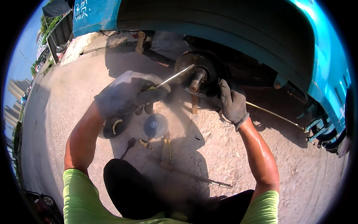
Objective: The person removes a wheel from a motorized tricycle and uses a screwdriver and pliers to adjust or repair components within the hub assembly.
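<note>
My left hand [136, 93], in a grey glove, grips a screwdriver [171, 76] whose long silver shaft reaches up-right to the face of a dark round wheel hub plate [182, 67]. A stubby metal spindle [197, 78] sticks out from the plate's middle. My right hand [233, 100], also gloved, has its fingers curled at the plate's right edge; whether they hold a small part there is hidden. A flat rusty strip [194, 104] hangs below the spindle.
A blue vehicle body [328, 93] arches overhead. On the dusty ground lie a round cap [156, 126], a dark ring-shaped part [110, 128], yellow-handled pliers [166, 149], a dark tool [128, 145] and a long metal bar [209, 182]. A thin rod [272, 112] runs right of my right hand.
</note>
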A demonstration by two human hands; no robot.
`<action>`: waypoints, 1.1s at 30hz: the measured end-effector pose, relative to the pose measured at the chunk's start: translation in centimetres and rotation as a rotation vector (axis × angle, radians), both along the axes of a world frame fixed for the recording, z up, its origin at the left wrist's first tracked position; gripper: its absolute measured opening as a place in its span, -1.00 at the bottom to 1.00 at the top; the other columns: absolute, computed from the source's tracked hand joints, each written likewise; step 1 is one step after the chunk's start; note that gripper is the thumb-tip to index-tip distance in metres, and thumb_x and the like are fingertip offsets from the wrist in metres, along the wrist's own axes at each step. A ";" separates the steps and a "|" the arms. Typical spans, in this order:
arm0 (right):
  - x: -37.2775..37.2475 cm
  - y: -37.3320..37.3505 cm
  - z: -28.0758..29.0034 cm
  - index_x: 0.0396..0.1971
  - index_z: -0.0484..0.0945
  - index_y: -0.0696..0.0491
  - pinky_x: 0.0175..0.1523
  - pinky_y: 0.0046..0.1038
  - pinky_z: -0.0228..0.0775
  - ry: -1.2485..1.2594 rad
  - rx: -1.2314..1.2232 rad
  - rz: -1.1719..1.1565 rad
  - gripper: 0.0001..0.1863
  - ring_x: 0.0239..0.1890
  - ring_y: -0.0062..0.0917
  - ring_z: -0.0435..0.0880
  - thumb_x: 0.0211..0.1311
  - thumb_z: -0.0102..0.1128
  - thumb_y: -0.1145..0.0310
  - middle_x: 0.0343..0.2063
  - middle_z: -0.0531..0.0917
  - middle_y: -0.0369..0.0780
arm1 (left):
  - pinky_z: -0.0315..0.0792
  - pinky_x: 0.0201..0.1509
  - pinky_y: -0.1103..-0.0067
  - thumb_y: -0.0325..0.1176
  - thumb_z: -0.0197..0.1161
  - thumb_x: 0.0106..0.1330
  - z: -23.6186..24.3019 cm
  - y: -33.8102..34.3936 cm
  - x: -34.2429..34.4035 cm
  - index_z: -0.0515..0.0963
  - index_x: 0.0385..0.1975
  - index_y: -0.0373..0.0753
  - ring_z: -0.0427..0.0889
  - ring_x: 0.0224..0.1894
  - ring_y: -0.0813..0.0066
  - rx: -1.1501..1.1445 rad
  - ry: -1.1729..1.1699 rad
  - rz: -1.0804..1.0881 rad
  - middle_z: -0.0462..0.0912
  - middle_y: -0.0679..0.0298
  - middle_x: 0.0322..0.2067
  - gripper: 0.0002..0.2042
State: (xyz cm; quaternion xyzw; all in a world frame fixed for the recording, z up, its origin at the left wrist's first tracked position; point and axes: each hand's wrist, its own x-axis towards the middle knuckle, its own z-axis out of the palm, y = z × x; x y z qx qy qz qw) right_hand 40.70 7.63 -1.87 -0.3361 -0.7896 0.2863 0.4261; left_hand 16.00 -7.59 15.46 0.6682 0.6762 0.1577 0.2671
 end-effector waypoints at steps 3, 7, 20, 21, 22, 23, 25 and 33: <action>-0.1 0.0 -0.1 -0.17 0.64 0.23 -0.27 -0.41 0.46 0.016 0.023 -0.008 -0.52 -0.45 -0.43 0.57 0.53 -0.06 0.08 -0.53 0.64 -0.05 | 0.50 -0.44 0.59 -0.24 0.20 0.41 -3.3 -1.4 0.2 0.66 -0.07 -0.33 0.62 -0.60 0.57 -0.068 -0.200 0.185 0.69 0.19 -0.43 -0.71; -0.2 -1.1 1.3 -0.23 0.62 0.18 -0.21 -0.28 0.46 -0.022 -0.115 -0.030 -0.60 -0.39 -0.10 0.63 0.51 -0.04 0.14 -0.45 0.63 0.03 | 0.49 -0.44 0.57 -0.19 0.13 0.45 -7.5 -1.7 0.0 0.63 -0.03 -0.32 0.64 -0.56 0.56 -0.119 -0.387 0.202 0.65 0.22 -0.48 -0.67; 0.3 -1.0 1.0 0.09 0.54 0.26 -0.28 -0.48 0.44 -0.061 -0.144 -0.024 -0.50 -0.42 -0.62 0.55 0.54 -0.10 0.11 -0.54 0.62 -0.12 | 0.48 -0.14 0.24 -0.10 0.11 0.44 -6.1 1.5 0.4 0.66 -0.17 -0.19 0.67 -0.25 0.00 0.081 0.399 -0.069 0.69 -0.02 -0.32 -0.69; 0.3 -1.1 1.5 0.08 0.54 0.26 -0.28 -0.48 0.44 -0.088 -0.177 -0.045 -0.50 -0.42 -0.62 0.55 0.54 -0.10 0.11 -0.53 0.62 -0.11 | 0.48 -0.12 0.24 -0.09 0.09 0.42 -5.5 1.7 0.6 0.66 -0.22 -0.22 0.66 -0.24 -0.01 0.048 0.410 -0.089 0.69 -0.02 -0.33 -0.67; 0.3 -1.2 1.7 0.08 0.54 0.27 -0.27 -0.48 0.44 -0.116 -0.210 -0.067 -0.50 -0.42 -0.62 0.55 0.54 -0.09 0.11 -0.53 0.63 -0.11 | 0.49 -0.09 0.24 -0.09 0.07 0.39 -4.9 1.9 0.9 0.66 -0.27 -0.25 0.66 -0.22 -0.03 0.015 0.420 -0.110 0.68 -0.03 -0.34 -0.65; 0.2 -1.1 1.5 0.06 0.55 0.27 -0.28 -0.48 0.44 -0.076 -0.172 -0.058 -0.50 -0.42 -0.61 0.55 0.54 -0.08 0.11 -0.53 0.63 -0.11 | 0.49 -0.07 0.24 -0.09 0.05 0.37 -4.5 2.1 1.0 0.66 -0.32 -0.28 0.65 -0.21 -0.04 -0.020 0.435 -0.126 0.67 -0.04 -0.35 -0.63; 0.0 -1.0 1.1 0.02 0.57 0.28 -0.28 -0.48 0.44 0.003 -0.097 -0.041 -0.51 -0.42 -0.61 0.55 0.54 -0.07 0.11 -0.53 0.64 -0.11 | 0.50 -0.07 0.27 -0.09 0.06 0.36 -4.9 2.9 0.7 0.66 -0.30 -0.26 0.65 -0.21 -0.01 0.018 0.377 -0.149 0.67 -0.03 -0.34 -0.65; -0.1 -0.9 1.1 -0.04 0.59 0.32 -0.27 -0.46 0.45 0.037 -0.113 -0.012 -0.48 -0.42 -0.59 0.57 0.53 -0.04 0.07 -0.54 0.65 -0.07 | 0.51 -0.22 0.43 -0.17 0.14 0.40 -7.1 4.0 -0.6 0.69 -0.17 -0.19 0.68 -0.34 0.28 -0.141 -0.068 -0.088 0.70 0.15 -0.37 -0.73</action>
